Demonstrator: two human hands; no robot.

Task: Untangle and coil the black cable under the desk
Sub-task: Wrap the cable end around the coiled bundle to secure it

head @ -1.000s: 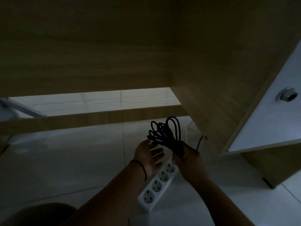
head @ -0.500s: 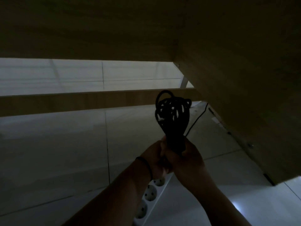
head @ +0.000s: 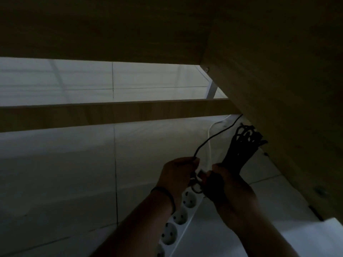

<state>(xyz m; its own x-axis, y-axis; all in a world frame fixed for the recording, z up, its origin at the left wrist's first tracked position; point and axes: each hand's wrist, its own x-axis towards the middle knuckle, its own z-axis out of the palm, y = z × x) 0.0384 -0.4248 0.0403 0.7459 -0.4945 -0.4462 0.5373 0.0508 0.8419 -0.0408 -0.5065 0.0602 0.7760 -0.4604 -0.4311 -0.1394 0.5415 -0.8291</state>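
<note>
The black cable (head: 241,145) was a thin, round, matte cord, gathered into one bundle of several long loops; the exact loop count could not be read in the dim light. The bundle stood up and to the right from the right hand (head: 232,184), whose fingers were closed around its lower end. One loose strand ran from the left hand (head: 178,173), pinched between closed fingertips, up toward the corner beneath the desk side panel (head: 278,108). A short loop hung between the two hands. One dark band (head: 167,193) circled the left wrist. Below the hands lay one white plastic power strip (head: 178,221) with round sockets, four visible, on the glossy pale tiled floor (head: 65,173). One thin white cord (head: 210,138) curved behind. One wood-grain crossbar (head: 111,114) spanned the background.
</note>
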